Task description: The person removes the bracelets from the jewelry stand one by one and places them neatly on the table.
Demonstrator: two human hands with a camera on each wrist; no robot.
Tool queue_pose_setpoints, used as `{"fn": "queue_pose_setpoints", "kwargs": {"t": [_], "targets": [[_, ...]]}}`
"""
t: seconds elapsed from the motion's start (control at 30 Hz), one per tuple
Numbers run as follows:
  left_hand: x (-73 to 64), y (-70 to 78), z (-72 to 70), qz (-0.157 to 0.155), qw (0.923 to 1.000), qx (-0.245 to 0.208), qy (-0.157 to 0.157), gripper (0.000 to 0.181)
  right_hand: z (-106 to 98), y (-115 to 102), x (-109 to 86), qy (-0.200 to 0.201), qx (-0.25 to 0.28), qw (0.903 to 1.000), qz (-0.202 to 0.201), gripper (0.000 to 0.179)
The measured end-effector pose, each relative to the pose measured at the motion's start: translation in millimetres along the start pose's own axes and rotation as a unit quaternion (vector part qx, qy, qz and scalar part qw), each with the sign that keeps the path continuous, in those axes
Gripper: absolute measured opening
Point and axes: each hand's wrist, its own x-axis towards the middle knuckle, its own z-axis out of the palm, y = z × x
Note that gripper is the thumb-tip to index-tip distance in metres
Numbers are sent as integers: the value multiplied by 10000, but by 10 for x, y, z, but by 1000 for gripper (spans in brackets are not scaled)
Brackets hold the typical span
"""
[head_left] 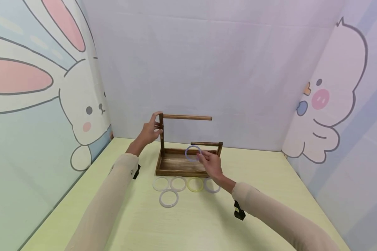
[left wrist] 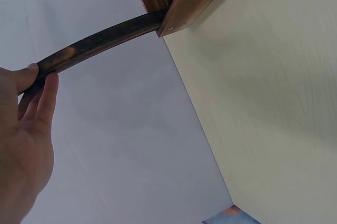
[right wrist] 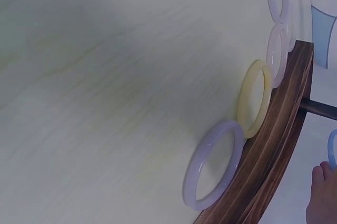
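Observation:
My left hand (head_left: 149, 133) grips the tall upright post (left wrist: 100, 40) of a wooden bangle stand (head_left: 182, 173) near its top, thumb on one side and fingers on the other. With thumb and fingertips my right hand (head_left: 212, 165) pinches a translucent blue bangle (head_left: 186, 153). That bangle stands upright by the free end of the stand's lower bar (head_left: 205, 143); whether it is around the bar I cannot tell. Only part of the blue bangle and a few fingers show in the right wrist view.
Along the tray's front edge lie a yellow bangle (right wrist: 244, 103), a lavender bangle (right wrist: 194, 176) and pale ones, with one pale bangle (head_left: 168, 206) closer to me. The upper bar (head_left: 188, 117) reaches right from the tall post. Printed cloth walls surround the table (head_left: 257, 170).

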Motion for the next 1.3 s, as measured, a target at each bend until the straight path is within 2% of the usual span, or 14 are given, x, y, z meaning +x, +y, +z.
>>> {"fn": "queue_pose_setpoints", "kwargs": {"t": [0.23, 0.3, 0.43, 0.57, 0.7, 0.87, 1.0, 1.3], "targets": [[7, -23, 0, -5, 10000, 44, -27, 83, -65, 125, -134, -173, 177, 9996, -120, 29], [11, -33, 0, -15, 10000, 66, -20, 82, -77, 138, -185, -299, 382, 9988, -52, 31], [7, -34, -3, -27, 10000, 73, -11, 82, -92, 137, -291, -486, 292, 9984, 45, 32], [2, -24, -7, -40, 10000, 50, -23, 83, -101, 128, -403, -721, 540, 9958, 180, 32], [-2, -19, -14, -5, 10000, 26, -16, 83, -112, 119, -516, -1085, 945, 9891, 299, 32], [-3, -9, -18, 22, 10000, 14, 10, 82, -133, 123, -636, -1405, 1017, 9844, 289, 34], [10, -6, -7, 48, 10000, -6, 22, 81, -141, 148, -718, -1540, 1083, 9811, 439, 36], [9, -5, -7, 40, 10000, -9, 24, 82, -109, 176, -904, -2217, 1238, 9644, 734, 37]]}}
